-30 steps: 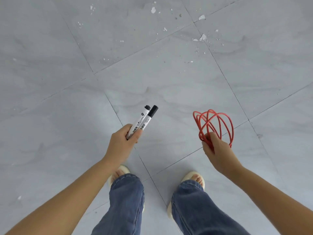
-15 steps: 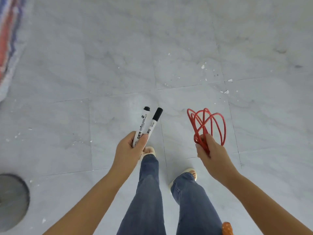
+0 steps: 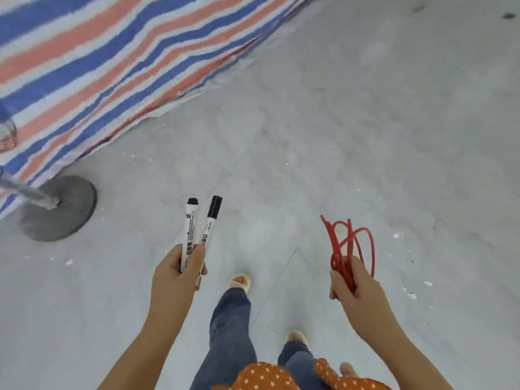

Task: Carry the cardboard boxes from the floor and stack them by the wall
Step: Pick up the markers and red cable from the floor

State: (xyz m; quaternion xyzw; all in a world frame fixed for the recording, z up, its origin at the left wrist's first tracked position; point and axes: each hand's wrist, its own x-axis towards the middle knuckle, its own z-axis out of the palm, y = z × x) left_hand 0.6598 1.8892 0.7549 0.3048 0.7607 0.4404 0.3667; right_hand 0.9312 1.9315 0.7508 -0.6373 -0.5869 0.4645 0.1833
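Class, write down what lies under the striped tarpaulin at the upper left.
Nothing under the striped tarpaulin shows; it covers whatever is there. Only grey floor appears past its edge, and a round grey stand base sits beside it.

Markers [image 3: 194, 235]: 2, white barrels, black caps, side by side in the left hand [image 3: 176, 274].
Red cord coil [image 3: 349, 249]: 1, several loops, held in the right hand [image 3: 357, 288].
Hands: 2.
Striped tarp [image 3: 112, 52]: 1, blue, red and white.
Round grey stand base [image 3: 60, 208]: 1, with 1 metal pole.
Feet in view: 2.
Cardboard boxes: 0 in view.
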